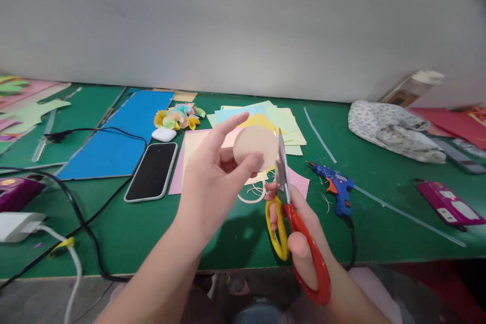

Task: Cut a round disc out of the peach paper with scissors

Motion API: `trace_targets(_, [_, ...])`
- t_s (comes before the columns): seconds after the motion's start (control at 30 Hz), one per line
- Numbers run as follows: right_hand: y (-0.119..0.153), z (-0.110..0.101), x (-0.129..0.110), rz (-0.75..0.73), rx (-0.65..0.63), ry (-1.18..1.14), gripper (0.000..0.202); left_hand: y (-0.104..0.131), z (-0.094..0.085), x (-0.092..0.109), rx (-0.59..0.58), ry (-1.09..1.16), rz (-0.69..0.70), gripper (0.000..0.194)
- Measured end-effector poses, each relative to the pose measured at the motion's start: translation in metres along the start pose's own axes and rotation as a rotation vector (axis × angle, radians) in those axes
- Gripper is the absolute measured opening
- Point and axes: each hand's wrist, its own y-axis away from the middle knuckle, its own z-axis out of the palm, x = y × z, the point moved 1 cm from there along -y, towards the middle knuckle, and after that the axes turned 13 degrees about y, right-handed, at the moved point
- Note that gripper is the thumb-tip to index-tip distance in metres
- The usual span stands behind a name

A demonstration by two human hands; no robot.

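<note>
My left hand (212, 177) pinches a round cream paper disc (252, 142) between thumb and fingers, with the index finger stretched out above it. In my right hand (304, 228) is a pair of scissors (283, 172) with one red and one yellow handle, thumb through the red loop and fingers in the yellow one. The blades point up at the disc's right edge, slightly parted. Below the disc, thin curled paper offcuts (253, 197) lie on the table. Behind my hands are stacked sheets of coloured paper (292, 121), partly hidden by the left hand.
A blue glue gun (337, 187) with a lit red light lies right, near clear glue sticks (321, 136). Left are a phone (152, 172), a white case (164, 134), pastel paper petals (180, 116), a blue board (114, 136) and black cables (76, 207). A patterned cloth (391, 131) lies far right.
</note>
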Motion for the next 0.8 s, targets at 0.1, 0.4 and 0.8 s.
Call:
trace_targets(0.1, [-0.0003,0.0001,-0.0011,-0.006,-0.006,0.003,0.108,-0.0005,0.0003,-0.0007,0.006,0.010,-0.004,0.057])
trace_targets(0.4, [0.0006,-0.0011,-0.0054,-0.007,0.002,0.015,0.105,-0.0011,-0.0003,-0.0016,-0.011,-0.004,0.026,0.056])
trace_targets(0.8, [0.0015,0.0000,-0.0028,0.005,0.010,-0.050,0.098,-0.0024,-0.0016,-0.0016,-0.007,-0.002,0.023,0.057])
